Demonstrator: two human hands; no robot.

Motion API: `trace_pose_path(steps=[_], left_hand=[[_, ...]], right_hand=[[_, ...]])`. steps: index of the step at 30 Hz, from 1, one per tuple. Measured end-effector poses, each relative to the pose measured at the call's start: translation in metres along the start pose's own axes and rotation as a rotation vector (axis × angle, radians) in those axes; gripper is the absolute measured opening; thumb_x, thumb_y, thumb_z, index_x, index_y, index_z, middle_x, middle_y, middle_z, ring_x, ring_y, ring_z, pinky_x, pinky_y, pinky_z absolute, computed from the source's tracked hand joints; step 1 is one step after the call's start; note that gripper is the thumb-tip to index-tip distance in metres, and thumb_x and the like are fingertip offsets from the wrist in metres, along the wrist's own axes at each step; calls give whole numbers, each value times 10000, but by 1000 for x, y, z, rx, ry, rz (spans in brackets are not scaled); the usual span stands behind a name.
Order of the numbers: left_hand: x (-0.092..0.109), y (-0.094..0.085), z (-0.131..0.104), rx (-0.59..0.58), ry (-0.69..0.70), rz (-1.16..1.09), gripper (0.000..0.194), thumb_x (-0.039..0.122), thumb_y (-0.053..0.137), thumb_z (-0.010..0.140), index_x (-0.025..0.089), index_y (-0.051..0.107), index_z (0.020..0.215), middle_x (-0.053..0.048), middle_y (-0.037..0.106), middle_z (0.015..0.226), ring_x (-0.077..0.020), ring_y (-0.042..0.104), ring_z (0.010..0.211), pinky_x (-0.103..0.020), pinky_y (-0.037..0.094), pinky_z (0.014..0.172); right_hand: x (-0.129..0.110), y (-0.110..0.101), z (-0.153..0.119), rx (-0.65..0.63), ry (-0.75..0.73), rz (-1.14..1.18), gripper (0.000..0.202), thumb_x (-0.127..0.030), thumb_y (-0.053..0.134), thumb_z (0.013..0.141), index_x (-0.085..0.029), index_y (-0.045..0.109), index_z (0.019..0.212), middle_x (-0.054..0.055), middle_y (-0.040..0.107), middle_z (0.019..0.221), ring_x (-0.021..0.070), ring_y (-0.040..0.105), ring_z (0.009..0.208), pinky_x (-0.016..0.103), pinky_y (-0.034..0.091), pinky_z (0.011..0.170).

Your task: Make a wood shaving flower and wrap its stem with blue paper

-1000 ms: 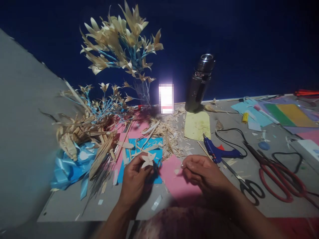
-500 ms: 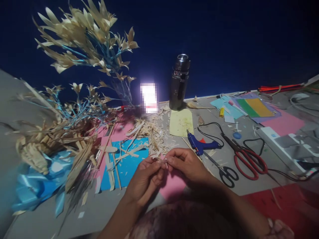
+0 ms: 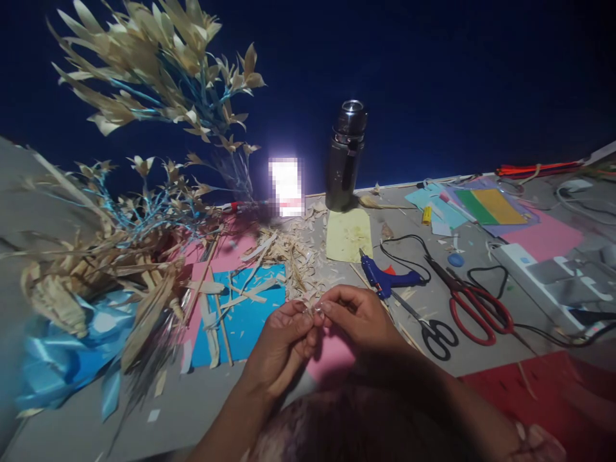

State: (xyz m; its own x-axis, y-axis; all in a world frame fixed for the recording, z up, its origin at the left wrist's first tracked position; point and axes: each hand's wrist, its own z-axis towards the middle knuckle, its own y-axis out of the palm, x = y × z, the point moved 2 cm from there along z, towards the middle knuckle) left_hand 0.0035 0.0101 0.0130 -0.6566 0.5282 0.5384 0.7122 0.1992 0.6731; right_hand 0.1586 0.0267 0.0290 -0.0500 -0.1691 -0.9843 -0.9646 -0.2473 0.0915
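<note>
My left hand [image 3: 283, 343] and my right hand [image 3: 359, 321] meet fingertip to fingertip above a pink sheet [image 3: 332, 356]. Both are closed in a pinch around something small and pale, too small to make out. Just beyond my fingers lies a heap of pale shavings [image 3: 296, 256]. A blue sheet [image 3: 264, 321] with strips across it is beside my left hand. Close to my right hand are a blue glue gun [image 3: 392, 280] and black-handled scissors [image 3: 439, 339].
Red-handled scissors [image 3: 481, 314] and a white power strip [image 3: 534, 276] lie at the right. A dark flask [image 3: 344, 160] stands at the back behind a yellow sheet [image 3: 349, 237]. Dried husks [image 3: 149, 314] and blue-stemmed husk flowers [image 3: 192, 70] fill the left.
The view has shifted slightly, so the objects appear a little further left and higher. My hands keep their pinch, and the pale bit between them shows less.
</note>
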Motion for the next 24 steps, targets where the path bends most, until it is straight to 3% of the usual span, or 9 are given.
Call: trace_pose_path(steps=[9,15,24], left_hand=[[3,8,-5,-27,57,54,437,149,986,551,139,631,805,-11,738,644,-117,644,448,-193,543,420],[3,9,-5,-104,81,59,390,176,975,589,124,654,805,-20,741,661,-114,650,467,-174,523,413],[0,4,-3,-80,98,52,254,215,928,679,103,707,736,-43,736,674,-110,645,485,-198,559,449]], right_hand=[[-3,5,-2,26,-38,22,158,-321,689,899,-181,704,828,8,704,700,156,664,651,264,507,635],[-4,8,-5,26,-47,36,143,-323,682,909,-192,699,852,18,721,728,158,673,616,265,518,593],[0,9,-6,-2,-20,32,194,-380,701,909,-199,690,842,21,711,697,172,668,597,278,510,562]])
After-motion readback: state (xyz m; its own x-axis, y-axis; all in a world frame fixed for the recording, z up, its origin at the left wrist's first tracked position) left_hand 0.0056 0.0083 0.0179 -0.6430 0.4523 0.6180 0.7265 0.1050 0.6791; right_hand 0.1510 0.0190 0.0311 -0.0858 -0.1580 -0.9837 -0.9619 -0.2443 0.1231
